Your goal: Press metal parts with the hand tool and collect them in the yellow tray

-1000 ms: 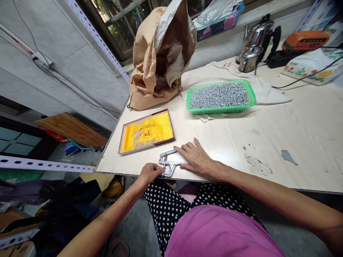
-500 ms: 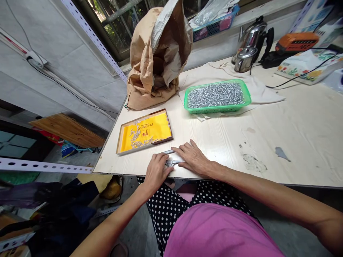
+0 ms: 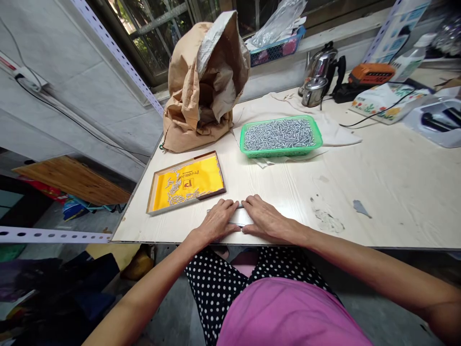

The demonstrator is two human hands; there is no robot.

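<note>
Grey and metal, the tool (image 3: 239,224) lies on the pale surface (image 3: 396,192), close to the front edge. The left hand (image 3: 217,221) is closed over its left part, hiding most of that. The right hand (image 3: 265,218) is closed on its right end. A box (image 3: 207,175) with little pins (image 3: 175,197) sits just past the left hand.
</note>
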